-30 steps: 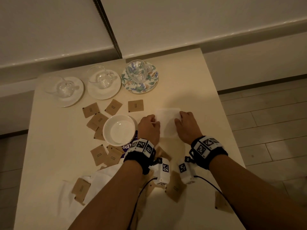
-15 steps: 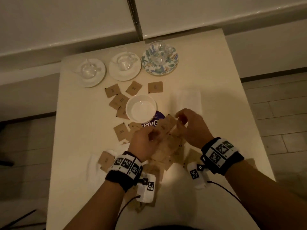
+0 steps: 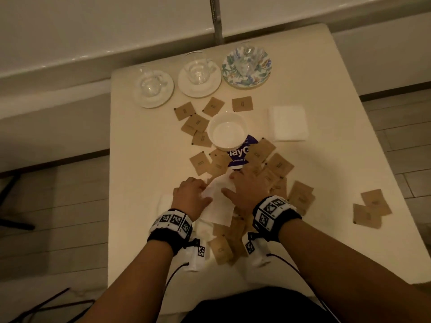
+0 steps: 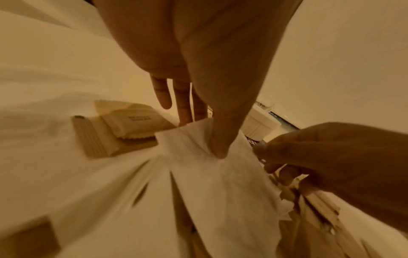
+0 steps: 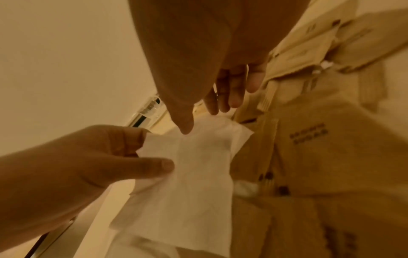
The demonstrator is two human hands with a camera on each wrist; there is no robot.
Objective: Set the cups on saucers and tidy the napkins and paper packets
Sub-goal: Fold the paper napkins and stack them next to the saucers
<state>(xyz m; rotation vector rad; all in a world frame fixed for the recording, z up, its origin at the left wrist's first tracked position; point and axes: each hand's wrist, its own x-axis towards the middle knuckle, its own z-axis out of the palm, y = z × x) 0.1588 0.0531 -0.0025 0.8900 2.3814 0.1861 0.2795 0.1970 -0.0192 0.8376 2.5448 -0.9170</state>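
Three glass cups stand on saucers at the table's far side: two on white saucers (image 3: 154, 89) (image 3: 199, 78), one on a floral saucer (image 3: 247, 66). Both hands hold one white napkin (image 3: 218, 203) up over the near pile of brown paper packets (image 3: 270, 164). My left hand (image 3: 205, 194) pinches its left edge between thumb and fingers (image 4: 217, 148). My right hand (image 3: 229, 183) pinches the top edge, thumb (image 5: 185, 125) on the paper. A folded napkin (image 3: 288, 123) lies flat at the right. More white napkin (image 3: 163, 201) lies under my left wrist.
A white bowl (image 3: 227, 131) sits mid-table on a purple printed sheet (image 3: 242, 152). Loose packets lie around it, and two more (image 3: 370, 208) near the right edge. The table's left edge is close to my left hand; tiled floor lies on both sides.
My hands left the folded napkin at the right, came back over the packets, and now hold up a different napkin from the near pile. The head view has shifted.
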